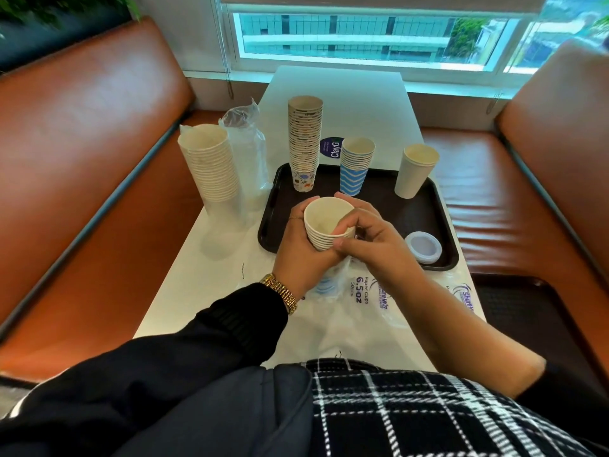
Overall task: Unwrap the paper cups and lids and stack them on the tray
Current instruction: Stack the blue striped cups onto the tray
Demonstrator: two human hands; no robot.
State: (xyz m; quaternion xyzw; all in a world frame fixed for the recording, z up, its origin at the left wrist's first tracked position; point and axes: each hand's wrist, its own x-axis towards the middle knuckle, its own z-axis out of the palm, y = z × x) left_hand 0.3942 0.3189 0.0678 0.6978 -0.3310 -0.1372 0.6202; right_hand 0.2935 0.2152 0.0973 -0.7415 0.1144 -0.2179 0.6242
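Both hands on one cup stack
Left hand (298, 249) and right hand (369, 239) clasp white paper cups (324, 225) — above the brown tray (425, 209).

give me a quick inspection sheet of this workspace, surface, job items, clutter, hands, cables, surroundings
surface: white table with a dark tray on its near half.
job's things: on the tray stand a tall patterned cup stack, a blue striped cup stack and a plain cream stack; white lids lie at its near right corner. A white cup stack stands off the tray to the left, plastic still around it.
clutter: wrapped lid sleeve beside that stack; empty printed wrappers at the near edge.
grip: left hand and right hand both hold a short white cup stack above the tray's near edge.
cables: nothing seen.
surroundings: orange bench seats on both sides, window ahead.
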